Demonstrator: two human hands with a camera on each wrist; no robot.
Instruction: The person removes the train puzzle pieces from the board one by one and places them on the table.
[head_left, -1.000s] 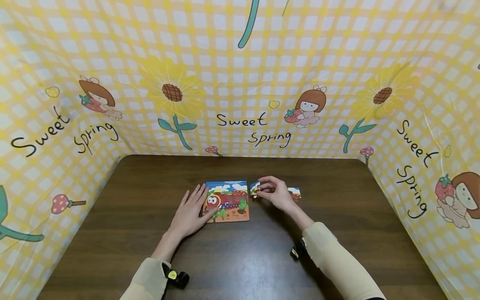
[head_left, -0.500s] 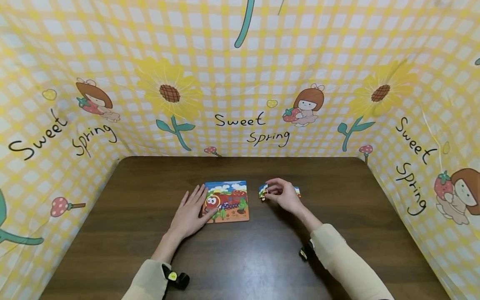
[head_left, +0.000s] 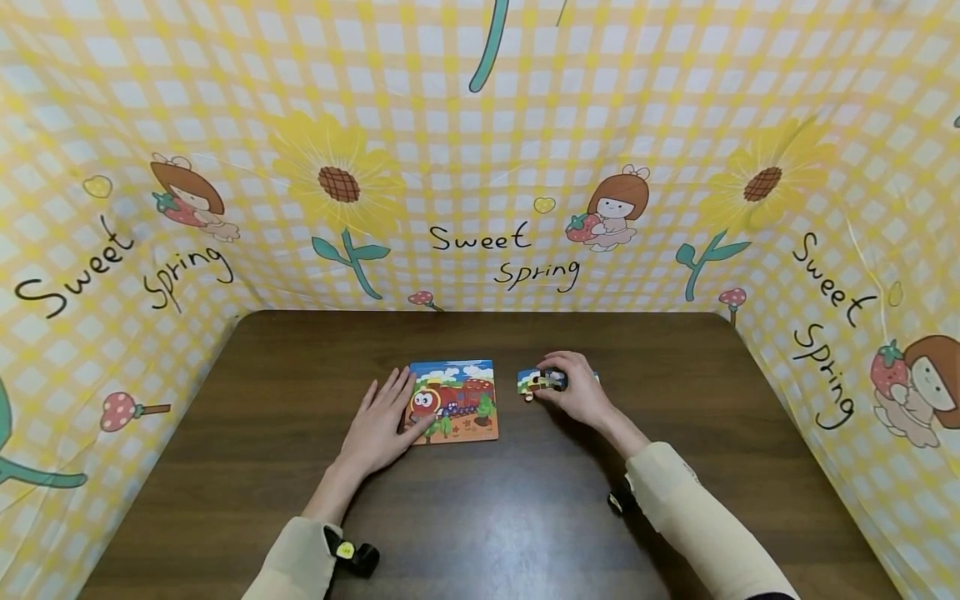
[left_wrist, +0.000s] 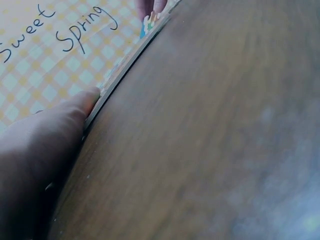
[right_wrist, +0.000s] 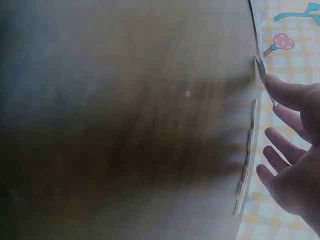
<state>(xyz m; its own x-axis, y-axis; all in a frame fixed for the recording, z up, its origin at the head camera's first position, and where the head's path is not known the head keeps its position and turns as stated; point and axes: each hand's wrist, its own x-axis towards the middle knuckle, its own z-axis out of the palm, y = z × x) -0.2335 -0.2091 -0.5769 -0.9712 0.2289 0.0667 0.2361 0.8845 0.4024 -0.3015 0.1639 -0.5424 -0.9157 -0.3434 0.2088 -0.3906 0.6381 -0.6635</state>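
Note:
The left hand (head_left: 381, 423) lies spread over the left edge of a square picture puzzle (head_left: 465, 408), its thumb resting on the front part. The puzzle shows a red train with eyes, a blue sky and green trees. Right of it, the right hand (head_left: 577, 390) pinches a small puzzle piece (head_left: 529, 383) between thumb and index finger. In the right wrist view this thin piece (right_wrist: 261, 69) stands tilted at the fingertips, the other fingers spread behind it. Several more flat pieces (right_wrist: 246, 167) lie on the table below that hand; in the head view the hand mostly hides them.
The dark wooden table (head_left: 480, 508) is enclosed at the back and sides by yellow checked cloth (head_left: 480, 150) printed with flowers and girls. A black wrist camera (head_left: 358, 559) is strapped at the left sleeve, another (head_left: 619, 500) at the right.
The right hand has moved right, away from the puzzle's edge, carrying the pinched piece over beside the other pieces. The left hand has stayed in place on the puzzle.

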